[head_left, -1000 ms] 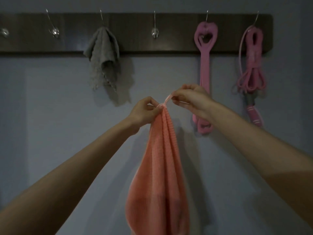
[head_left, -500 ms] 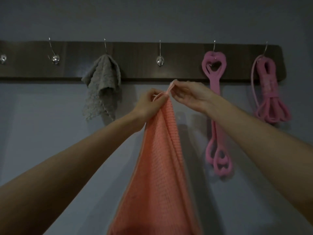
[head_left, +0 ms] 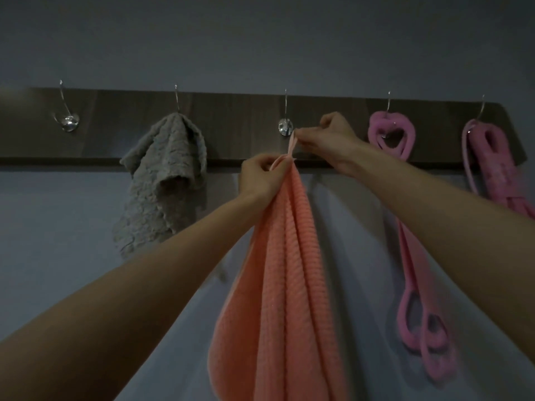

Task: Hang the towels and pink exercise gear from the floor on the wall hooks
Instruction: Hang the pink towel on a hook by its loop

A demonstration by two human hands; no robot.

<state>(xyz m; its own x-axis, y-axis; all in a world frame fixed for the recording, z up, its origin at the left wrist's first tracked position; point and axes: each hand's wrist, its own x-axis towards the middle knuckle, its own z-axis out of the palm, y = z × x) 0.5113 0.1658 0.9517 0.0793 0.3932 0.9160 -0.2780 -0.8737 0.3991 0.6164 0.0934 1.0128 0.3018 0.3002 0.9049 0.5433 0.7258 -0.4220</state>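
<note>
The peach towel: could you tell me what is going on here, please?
A person is hanging the peach towel. The left hand grips its gathered top; the right hand pinches its loop beside the free middle hook, seemingly not yet over it. A grey towel, pink band and pink rope already hang.

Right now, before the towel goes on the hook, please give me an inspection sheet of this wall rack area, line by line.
Surface: dark wooden hook board on a grey wall; the floor is not in view.
Job's things: grey towel hangs from the board; peach towel is held up, its loop close beside the middle hook, not yet on it; pink heart-handled band and pink coiled rope hang further right.
Clutter: nothing seen.
Hands: left hand grips the peach towel's top; right hand pinches the loop.
Cables: nothing seen.
Surroundings: leftmost hook is bare; the light is dim.
</note>
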